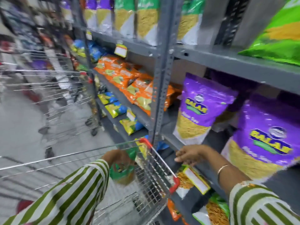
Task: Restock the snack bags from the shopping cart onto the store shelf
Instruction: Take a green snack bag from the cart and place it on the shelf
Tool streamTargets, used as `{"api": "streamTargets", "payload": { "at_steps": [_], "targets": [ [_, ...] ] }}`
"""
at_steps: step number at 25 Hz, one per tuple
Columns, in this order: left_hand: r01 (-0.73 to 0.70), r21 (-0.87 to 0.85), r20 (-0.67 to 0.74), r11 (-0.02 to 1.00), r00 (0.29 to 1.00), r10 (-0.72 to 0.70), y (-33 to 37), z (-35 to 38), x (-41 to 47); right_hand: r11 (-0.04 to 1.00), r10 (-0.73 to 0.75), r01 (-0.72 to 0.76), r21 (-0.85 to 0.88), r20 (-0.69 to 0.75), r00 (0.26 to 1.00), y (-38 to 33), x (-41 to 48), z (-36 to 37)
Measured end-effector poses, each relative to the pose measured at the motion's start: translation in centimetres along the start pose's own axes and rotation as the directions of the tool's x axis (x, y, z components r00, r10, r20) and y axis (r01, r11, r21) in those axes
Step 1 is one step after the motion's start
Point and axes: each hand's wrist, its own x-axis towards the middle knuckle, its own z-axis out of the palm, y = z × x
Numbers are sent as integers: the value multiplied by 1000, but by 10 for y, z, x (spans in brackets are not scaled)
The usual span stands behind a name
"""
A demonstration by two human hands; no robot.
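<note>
L hand (119,159) fingers pinch green snack bag (122,172) inside cart (155,179). R hand (189,154) by shelf edge (211,177), fingers loosely spread, empty.

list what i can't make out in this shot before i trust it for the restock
- Head view, green snack bag in the left hand: motion blur smears its label; the hand covers its top.
- Shopping cart: its contents are blurred and its lower part is cut off by the bottom edge.
- Right hand: the fingers hover over a price tag; contact unclear.
- Green bag on the upper shelf: cropped by the right edge.
</note>
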Motion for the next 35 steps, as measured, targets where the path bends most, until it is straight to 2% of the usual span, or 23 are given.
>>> {"api": "streamTargets", "payload": {
  "at_steps": [3,6,9,12,14,17,21,24,30,35],
  "targets": [
    [148,-65,-4,987,989,-149,-82,-4,31,986,-154,148,-78,-80,985,-39,84,44],
    [205,-140,-60,969,975,-215,-139,10,76,991,-129,130,12,-56,990,-47,172,89],
    [93,-315,-143,944,979,-144,-170,42,131,993,-88,90,79,-36,995,-40,248,127],
    [-83,-508,-248,858,967,-54,-180,83,179,982,-124,132,137,-67,990,-29,307,153],
    [-163,-596,-350,786,934,-72,-180,108,202,969,-169,178,170,-70,983,-22,336,168],
    [-258,-666,-496,700,854,-157,-175,123,222,954,-155,183,237,-131,979,-14,358,182],
    [-271,-733,-519,624,816,-255,-166,120,222,943,-136,190,274,-204,969,-15,357,192],
    [-264,-725,-512,636,825,-241,-159,110,203,940,-138,202,276,-235,962,-21,336,188],
    [-385,-606,-593,697,802,-73,-119,71,132,916,-160,284,282,-391,906,-41,254,145],
    [-490,-382,-662,783,737,138,-65,46,43,899,-251,408,157,-580,775,-47,141,99]
  ]
}}
